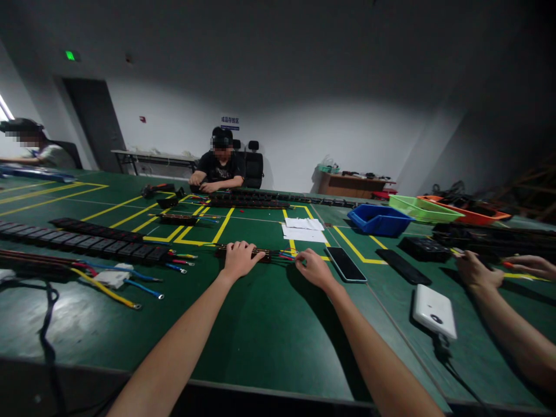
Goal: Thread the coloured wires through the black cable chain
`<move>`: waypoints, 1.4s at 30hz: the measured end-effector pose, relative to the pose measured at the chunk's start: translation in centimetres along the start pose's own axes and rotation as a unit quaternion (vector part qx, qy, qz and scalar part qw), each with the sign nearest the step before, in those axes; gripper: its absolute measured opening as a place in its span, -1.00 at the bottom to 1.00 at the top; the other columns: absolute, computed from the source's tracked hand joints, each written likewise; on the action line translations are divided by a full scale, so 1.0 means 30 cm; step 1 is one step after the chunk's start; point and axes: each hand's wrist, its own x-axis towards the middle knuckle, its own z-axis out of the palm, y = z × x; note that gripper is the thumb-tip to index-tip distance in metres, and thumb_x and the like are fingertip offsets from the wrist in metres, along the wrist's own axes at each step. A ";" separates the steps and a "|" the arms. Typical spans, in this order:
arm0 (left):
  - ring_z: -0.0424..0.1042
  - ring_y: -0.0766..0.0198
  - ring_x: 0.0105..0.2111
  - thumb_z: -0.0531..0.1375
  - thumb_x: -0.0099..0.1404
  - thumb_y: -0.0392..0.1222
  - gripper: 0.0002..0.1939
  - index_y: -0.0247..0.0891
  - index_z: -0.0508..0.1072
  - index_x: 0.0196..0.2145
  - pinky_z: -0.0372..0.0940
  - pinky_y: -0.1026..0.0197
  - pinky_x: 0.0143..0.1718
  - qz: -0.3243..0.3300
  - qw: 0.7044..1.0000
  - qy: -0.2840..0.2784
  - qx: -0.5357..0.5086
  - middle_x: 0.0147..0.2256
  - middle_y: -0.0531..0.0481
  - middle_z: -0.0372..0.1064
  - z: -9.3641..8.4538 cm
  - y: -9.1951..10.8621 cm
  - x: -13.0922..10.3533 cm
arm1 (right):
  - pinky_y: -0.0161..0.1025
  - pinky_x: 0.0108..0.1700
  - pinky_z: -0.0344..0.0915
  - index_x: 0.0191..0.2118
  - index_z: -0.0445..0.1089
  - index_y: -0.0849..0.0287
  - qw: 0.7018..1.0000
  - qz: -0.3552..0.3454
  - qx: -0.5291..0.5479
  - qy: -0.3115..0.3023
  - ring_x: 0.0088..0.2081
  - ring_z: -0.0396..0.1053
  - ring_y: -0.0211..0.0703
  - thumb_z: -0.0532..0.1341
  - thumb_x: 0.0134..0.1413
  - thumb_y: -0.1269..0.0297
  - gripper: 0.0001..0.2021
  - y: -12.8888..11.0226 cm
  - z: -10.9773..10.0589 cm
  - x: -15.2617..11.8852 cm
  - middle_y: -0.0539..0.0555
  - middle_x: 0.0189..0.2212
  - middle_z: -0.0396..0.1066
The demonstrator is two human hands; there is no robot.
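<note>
A dark strip-like assembly (273,255) with thin coloured wires (285,256) at its right end lies on the green table in front of me. My left hand (240,259) rests over its middle, fingers curled down on it. At the wire ends is my right hand (311,267), thumb and fingertips pressed together; whether a wire is between them is too small to tell. White papers (304,229) lie just beyond, and a phone (346,264) is right of my right hand.
Long black module rows (87,238) and lug-ended cables (108,289) lie left. At right are a blue bin (379,220), a black slab (403,266), a white power bank (434,311) and another person's hands (480,271). Someone sits opposite (220,168).
</note>
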 end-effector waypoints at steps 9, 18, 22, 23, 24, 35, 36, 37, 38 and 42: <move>0.33 -0.05 -0.02 -0.14 0.40 0.38 -0.33 -0.12 0.53 -0.03 0.03 -0.10 0.07 -0.003 1.000 0.001 -0.013 -0.07 -0.20 0.45 0.011 -0.004 0.002 | -0.28 -0.24 0.18 -0.36 0.46 0.18 1.000 -0.006 0.018 0.012 -0.30 0.35 -0.16 0.11 0.33 0.22 -0.72 -0.003 0.015 0.013 0.07 -0.37 0.38; 0.35 -0.03 -0.04 -0.16 0.40 0.38 -0.32 -0.11 0.54 -0.03 0.07 -0.06 0.03 0.007 1.000 -0.004 -0.007 -0.07 -0.19 0.45 0.000 -0.004 0.003 | -0.29 -0.33 0.10 -0.27 0.44 0.16 0.998 0.016 -0.048 0.043 -0.30 0.34 -0.20 0.12 0.34 0.28 -0.81 -0.039 0.018 0.002 0.09 -0.20 0.37; 0.33 -0.05 -0.03 -0.13 0.40 0.38 -0.34 -0.10 0.54 -0.02 0.06 -0.07 0.04 -0.002 1.000 -0.001 0.001 -0.07 -0.19 0.45 0.004 -0.002 0.002 | -0.30 -0.31 0.10 -0.28 0.46 0.14 0.998 0.016 -0.059 0.017 -0.28 0.36 -0.20 0.11 0.37 0.23 -0.77 -0.045 -0.003 -0.001 0.08 -0.24 0.38; 0.33 -0.05 -0.02 -0.13 0.40 0.37 -0.35 -0.09 0.54 -0.02 0.05 -0.07 0.04 -0.004 1.000 0.000 0.002 -0.07 -0.19 0.45 0.006 -0.002 0.002 | -0.30 -0.30 0.10 -0.30 0.46 0.14 0.998 0.014 -0.056 0.004 -0.27 0.37 -0.19 0.12 0.36 0.22 -0.77 -0.043 -0.006 -0.001 0.07 -0.26 0.39; 0.33 -0.04 -0.02 -0.13 0.40 0.37 -0.35 -0.09 0.53 -0.02 0.05 -0.08 0.05 -0.004 1.000 -0.001 0.002 -0.07 -0.18 0.45 0.007 -0.002 0.001 | -0.30 -0.30 0.10 -0.31 0.46 0.15 0.998 0.014 -0.053 -0.006 -0.27 0.37 -0.19 0.13 0.36 0.22 -0.76 -0.041 -0.009 -0.001 0.07 -0.29 0.39; 0.35 -0.03 -0.04 -0.17 0.42 0.36 -0.32 -0.12 0.53 -0.02 0.07 -0.09 0.04 0.010 1.000 0.000 -0.007 -0.07 -0.19 0.46 -0.004 -0.004 0.001 | -0.30 -0.32 0.08 -0.18 0.43 0.11 0.998 0.000 -0.063 0.014 -0.24 0.38 -0.18 0.30 0.19 0.24 -0.88 -0.028 -0.020 -0.004 0.04 -0.18 0.40; 0.35 -0.03 -0.04 -0.17 0.42 0.36 -0.32 -0.12 0.53 -0.02 0.07 -0.08 0.04 0.010 1.000 0.001 -0.006 -0.07 -0.19 0.46 -0.002 -0.005 0.001 | -0.30 -0.33 0.07 -0.20 0.44 0.10 0.998 0.000 -0.067 0.017 -0.25 0.37 -0.18 0.30 0.20 0.24 -0.90 -0.033 -0.021 -0.005 0.03 -0.19 0.40; 0.35 -0.03 -0.04 -0.17 0.42 0.36 -0.32 -0.12 0.53 -0.02 0.08 -0.08 0.03 0.011 1.000 0.003 -0.006 -0.07 -0.19 0.46 0.000 -0.006 0.001 | -0.30 -0.33 0.06 -0.23 0.44 0.10 0.997 -0.001 -0.071 0.015 -0.26 0.37 -0.19 0.29 0.21 0.25 -0.92 -0.038 -0.022 -0.007 0.03 -0.21 0.40; 0.35 -0.04 -0.04 -0.18 0.42 0.36 -0.32 -0.12 0.53 -0.02 0.07 -0.09 0.03 0.011 1.000 0.005 -0.006 -0.07 -0.19 0.46 0.002 -0.007 0.001 | -0.30 -0.33 0.05 -0.25 0.44 0.10 0.997 -0.005 -0.072 0.010 -0.27 0.37 -0.19 0.28 0.22 0.26 -0.94 -0.044 -0.024 -0.008 0.02 -0.22 0.40; 0.36 -0.04 -0.04 -0.18 0.42 0.37 -0.31 -0.13 0.53 -0.02 0.06 -0.10 0.04 0.014 1.000 0.006 -0.013 -0.07 -0.19 0.46 0.007 -0.011 0.003 | -0.30 -0.33 0.04 -0.28 0.45 0.10 0.998 -0.011 -0.062 -0.010 -0.28 0.36 -0.21 0.22 0.27 0.31 -0.92 -0.066 -0.032 -0.012 0.02 -0.25 0.40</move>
